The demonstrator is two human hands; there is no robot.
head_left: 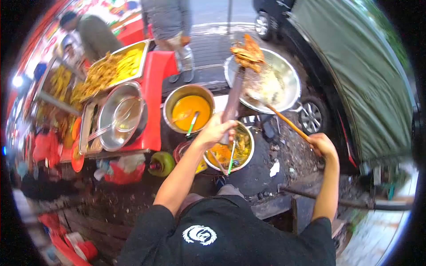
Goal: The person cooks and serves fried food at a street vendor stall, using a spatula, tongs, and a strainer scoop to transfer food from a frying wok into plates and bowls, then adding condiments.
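Note:
My left hand (218, 131) is closed around the dark handle (234, 97) of a strainer or similar tool, whose far end carries fried brown pieces (248, 55) above a wide metal wok (290, 80). Pale foam or bubbling oil (271, 86) shows inside the wok. In my right hand (323, 145) is a long wooden stick (288, 122), its far end reaching the wok's near side. Below my left hand stands a pot of orange food (242, 153) with utensils in it. Beside that is a pot of orange liquid (191, 108) with a green-handled ladle (193, 123).
A red-covered table (155, 97) at left bears a tray of fried and yellow food (128, 64) and a metal bowl (104, 119). People (166, 22) stand beyond. A green gas cylinder (162, 164) is below. A parked car's wheel (312, 116) and a green tarp (355, 75) are at right.

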